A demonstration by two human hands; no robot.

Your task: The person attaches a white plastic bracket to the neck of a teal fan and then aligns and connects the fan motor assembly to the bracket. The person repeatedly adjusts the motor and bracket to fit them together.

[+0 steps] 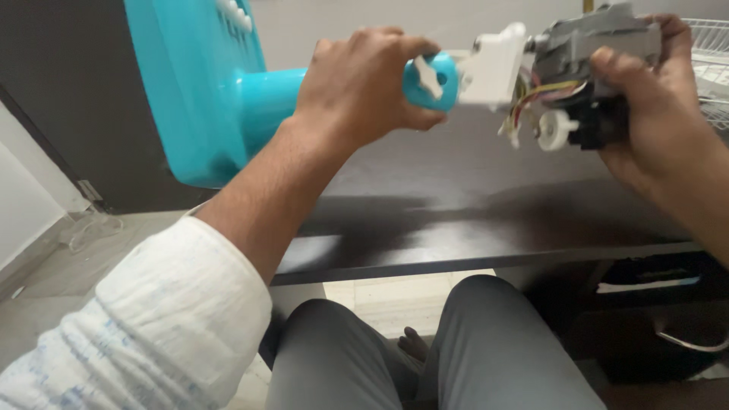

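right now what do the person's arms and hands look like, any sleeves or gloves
Both hands are bare: no gloves, rings or watch in view. The left hand comes from a white crinkled sleeve with faint blue print, pushed up the forearm. The right hand shows no sleeve in frame.

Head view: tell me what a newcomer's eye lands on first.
The bright turquoise fan stand at upper left stands out most, its neck gripped by the left hand above the dark table. At upper right, the right hand holds a grey motor unit with coloured wires and a white knob, joined to the stand by a white bracket.
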